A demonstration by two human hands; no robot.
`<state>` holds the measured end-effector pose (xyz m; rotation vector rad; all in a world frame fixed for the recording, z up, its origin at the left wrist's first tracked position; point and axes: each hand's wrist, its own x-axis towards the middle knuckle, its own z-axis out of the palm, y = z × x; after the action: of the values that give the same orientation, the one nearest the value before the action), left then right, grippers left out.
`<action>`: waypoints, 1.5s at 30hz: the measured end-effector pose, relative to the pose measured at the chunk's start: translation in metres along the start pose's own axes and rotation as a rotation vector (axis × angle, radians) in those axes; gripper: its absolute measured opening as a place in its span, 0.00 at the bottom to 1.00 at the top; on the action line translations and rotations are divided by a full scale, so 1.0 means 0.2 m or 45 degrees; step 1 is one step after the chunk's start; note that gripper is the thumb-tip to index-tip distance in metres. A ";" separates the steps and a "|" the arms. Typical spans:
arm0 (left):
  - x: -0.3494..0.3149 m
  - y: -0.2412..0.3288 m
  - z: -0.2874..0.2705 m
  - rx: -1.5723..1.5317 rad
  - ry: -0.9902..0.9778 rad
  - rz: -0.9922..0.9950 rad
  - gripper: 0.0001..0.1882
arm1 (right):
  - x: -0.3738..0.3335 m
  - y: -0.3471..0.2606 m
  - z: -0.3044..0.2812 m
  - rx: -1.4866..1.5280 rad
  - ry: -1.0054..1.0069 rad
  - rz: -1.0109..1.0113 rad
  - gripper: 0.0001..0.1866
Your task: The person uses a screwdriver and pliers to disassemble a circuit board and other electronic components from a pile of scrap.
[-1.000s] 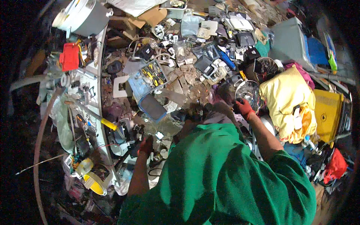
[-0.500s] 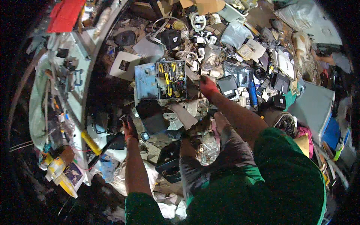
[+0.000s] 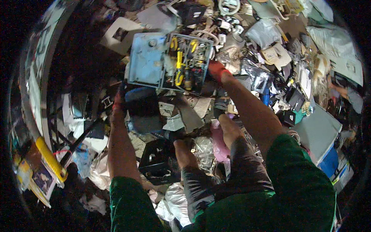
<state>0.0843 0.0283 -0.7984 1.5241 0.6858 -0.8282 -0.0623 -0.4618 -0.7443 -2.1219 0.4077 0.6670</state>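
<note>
A blue toolbox (image 3: 145,63) lies open in front of me, its lid folded out to the left. Yellow-handled pliers (image 3: 179,63) and several small metal parts fill its right half. My right hand (image 3: 218,70), in a red and dark glove, grips the right wall of the box; its fingertips are hidden behind that wall. My left hand (image 3: 118,99), also red and dark, reaches up by the lid's lower left corner. Its fingers are lost in shadow, so whether they hold the lid cannot be told. A dark blue-black case (image 3: 142,108) lies just below the lid.
A black open bin (image 3: 162,164) stands by my left leg. Scrap, clear plastic bags (image 3: 264,31) and white fittings cover the ground beyond and to the right. A grey panel (image 3: 315,131) leans at the right. A yellow coiled hose (image 3: 50,158) hangs at the left.
My right hand has come up against the toolbox's right wall. My left hand has moved forward to the lid's corner. The view has shifted, and the box appears larger.
</note>
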 end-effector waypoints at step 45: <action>-1.66 -0.10 0.98 1.679 0.071 0.874 0.37 | -0.36 -0.21 -0.15 0.463 0.434 0.078 0.15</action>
<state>-0.1446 -0.1518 -0.5452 2.7081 -0.5366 -0.6808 -0.0899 -0.4582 -0.6594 -1.8756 0.7251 0.2357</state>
